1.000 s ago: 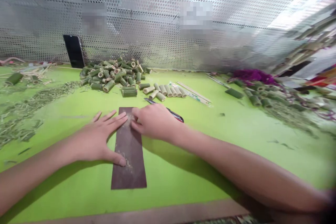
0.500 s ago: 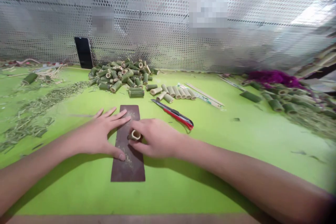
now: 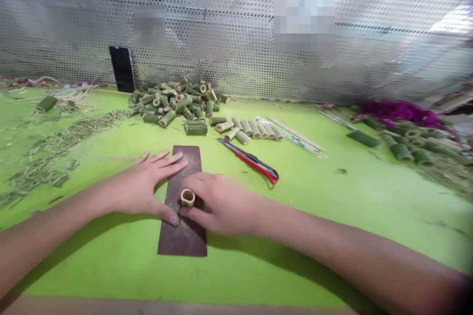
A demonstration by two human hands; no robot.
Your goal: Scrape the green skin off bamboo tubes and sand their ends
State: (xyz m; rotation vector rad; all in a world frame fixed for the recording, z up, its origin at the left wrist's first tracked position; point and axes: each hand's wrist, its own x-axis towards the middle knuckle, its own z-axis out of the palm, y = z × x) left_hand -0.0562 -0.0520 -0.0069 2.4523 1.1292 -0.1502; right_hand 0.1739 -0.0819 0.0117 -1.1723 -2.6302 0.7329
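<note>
A brown strip of sandpaper (image 3: 185, 243) lies lengthwise on the green tabletop, with pale dust on its surface. My left hand (image 3: 144, 184) rests flat with fingers spread, its fingertips and thumb touching the strip's left side. Between the thumb and fingers of my right hand (image 3: 221, 202) is a short bamboo tube (image 3: 187, 198), standing on end on the sandpaper with its hollow top facing up. Right of the strip lies a red and black utility knife (image 3: 251, 161), blade pointing up and left.
Green bamboo pieces (image 3: 177, 101) are heaped at the back, beside several pale peeled tubes (image 3: 258, 129). A phone (image 3: 121, 70) leans on the perforated metal screen (image 3: 229, 24). Shavings (image 3: 55, 157) cover the left; larger bamboo pieces (image 3: 402, 150) and purple fibres (image 3: 402, 110) lie right.
My right hand and the bamboo tube have moved slightly toward me along the sandpaper, and the tube now stands more upright. My left hand stays on the strip. The view has shifted slightly.
</note>
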